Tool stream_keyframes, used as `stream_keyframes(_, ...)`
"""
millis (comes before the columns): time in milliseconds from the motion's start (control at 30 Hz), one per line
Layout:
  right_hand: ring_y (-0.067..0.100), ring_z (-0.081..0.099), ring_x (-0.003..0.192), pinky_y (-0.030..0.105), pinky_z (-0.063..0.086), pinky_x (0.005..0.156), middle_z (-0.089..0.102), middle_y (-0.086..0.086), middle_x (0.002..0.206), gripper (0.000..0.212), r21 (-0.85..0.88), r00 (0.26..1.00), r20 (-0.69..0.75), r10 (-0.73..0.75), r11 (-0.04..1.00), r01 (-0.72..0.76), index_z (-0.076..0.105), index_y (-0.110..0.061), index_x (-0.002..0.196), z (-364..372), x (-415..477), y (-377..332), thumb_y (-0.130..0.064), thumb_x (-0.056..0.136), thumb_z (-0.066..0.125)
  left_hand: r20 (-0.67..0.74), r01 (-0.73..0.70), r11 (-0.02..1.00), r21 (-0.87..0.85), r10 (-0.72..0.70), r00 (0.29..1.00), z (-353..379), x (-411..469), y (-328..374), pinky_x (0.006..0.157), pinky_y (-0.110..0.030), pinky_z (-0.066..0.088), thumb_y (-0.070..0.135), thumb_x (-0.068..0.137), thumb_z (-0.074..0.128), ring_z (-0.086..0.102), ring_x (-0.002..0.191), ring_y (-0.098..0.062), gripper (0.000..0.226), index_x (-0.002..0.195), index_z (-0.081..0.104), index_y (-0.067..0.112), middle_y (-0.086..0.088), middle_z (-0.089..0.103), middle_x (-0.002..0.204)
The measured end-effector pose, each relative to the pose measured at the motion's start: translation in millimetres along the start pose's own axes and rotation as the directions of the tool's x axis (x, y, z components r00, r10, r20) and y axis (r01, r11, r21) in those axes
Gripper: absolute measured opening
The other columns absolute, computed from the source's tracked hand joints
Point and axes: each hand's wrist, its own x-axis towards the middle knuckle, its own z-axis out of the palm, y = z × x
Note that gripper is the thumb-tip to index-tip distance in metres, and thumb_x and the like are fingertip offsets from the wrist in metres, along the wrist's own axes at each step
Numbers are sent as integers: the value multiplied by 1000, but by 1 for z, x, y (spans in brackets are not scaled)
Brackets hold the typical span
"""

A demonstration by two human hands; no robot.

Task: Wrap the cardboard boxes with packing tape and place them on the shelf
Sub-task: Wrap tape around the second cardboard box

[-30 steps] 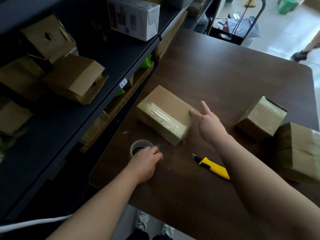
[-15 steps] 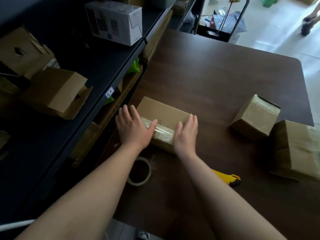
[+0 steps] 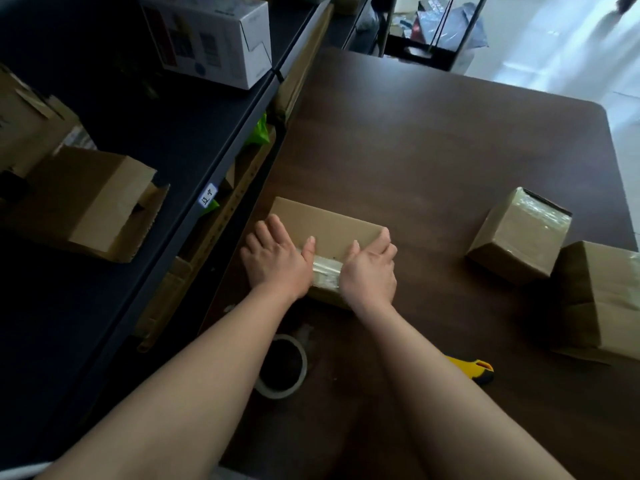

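Our left hand (image 3: 277,261) presses flat on the cardboard box (image 3: 329,226) at the tabletop's (image 3: 415,150) left edge, right hand (image 3: 369,268) curled round it.

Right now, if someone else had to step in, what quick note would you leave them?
Left hand lies flat on the left end of the taped cardboard box, thumb on top; right hand curls round its right end.
The box sits on the table beside the shelf.
Packing tape roll and yellow utility knife lie nearer the person.
A smaller wrapped box and a larger wrapped box wait at the right.
Done: tape shows on this box's near side.
Left: lift it onto the shelf, then probably the other two.
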Motion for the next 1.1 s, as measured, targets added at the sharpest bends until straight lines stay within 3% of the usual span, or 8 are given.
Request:
stream_keyframes(167, 39, 48, 119, 47, 41, 96, 39, 19, 138, 58, -80, 995, -78, 60, 995, -67, 21, 0, 142, 7, 6, -18, -40, 102, 32, 4, 112, 993, -34, -112, 994, 5, 3, 14, 92, -47, 37, 67, 88, 16, 34, 121, -38, 74, 142, -2, 19, -19, 22, 139)
stream_keyframes(367, 39, 48, 119, 44, 42, 94, 34, 19, 140, 65, -162, 998, 8, -65, 985, 66, 16, 2, 145, 4, 15, -3, -45, 102, 29, -37, -41, 998, 52, 43, 998, 5, 13, -3, 82, -41, 43, 65, 91, 17, 40, 113, -33, 78, 147, 5, 11, -19, 30, 133)
stream_keyframes(567, 40, 49, 122, 42, 38, 98, 33, 11, 148, 54, 220, 991, 56, -123, 969, 108, 21, -16, 146, 0, 22, 28, -46, 102, 32, -89, -206, 912, -356, 186, 979, 7, 24, -37, 87, -39, 40, 48, 96, 41, 41, 118, -30, 57, 142, 21, 21, -13, 32, 134)
stream_keyframes(700, 19, 45, 130, 32, 37, 108, 38, 4, 149, 56, 618, 981, 185, -66, 783, -64, 23, -26, 152, 2, 28, 40, -44, 102, 41, 237, 187, 545, -817, 23, 971, 10, 33, -50, 103, -47, 40, 51, 84, 64, 44, 124, -27, 83, 148, 17, 27, -10, 35, 141)
stream_keyframes(800, 5, 57, 109, 21, 47, 83, 54, -7, 129, 53, 722, 963, 267, -28, 668, -180, 36, -33, 147, 5, 32, 46, -51, 98, 45, 458, 398, 347, -849, 110, 882, 9, 37, -56, 99, -48, 47, 59, 69, 67, 60, 114, -27, 89, 144, 37, 23, -9, 55, 131)
stream_keyframes(867, 4, 60, 105, 24, 51, 83, 60, -12, 120, 55, 772, 959, 284, 11, 591, -235, 44, -35, 142, 8, 31, 49, -59, 93, 49, 507, 464, 233, -854, 180, 843, 10, 37, -58, 91, -43, 54, 55, 69, 68, 68, 100, -24, 79, 138, 46, 24, -7, 68, 115)
stream_keyframes(967, 22, 64, 113, 44, 50, 100, 66, 0, 124, 67, 811, 929, 361, 84, 463, -357, 58, -28, 133, 15, 33, 53, -69, 81, 55, 506, 475, 191, -859, 179, 844, 17, 40, -61, 85, -40, 56, 56, 76, 66, 71, 95, -22, 63, 129, 55, 24, -4, 74, 103)
stream_keyframes(1100, 25, 66, 109, 44, 52, 98, 70, 5, 117, 59, 796, 911, 383, 152, 445, -409, 64, -19, 126, 13, 32, 51, -64, 91, 48, 547, 511, 300, -806, 48, 835, 13, 37, -59, 75, -34, 55, 75, 86, 38, 72, 87, -20, 66, 109, 67, 21, -3, 75, 94)
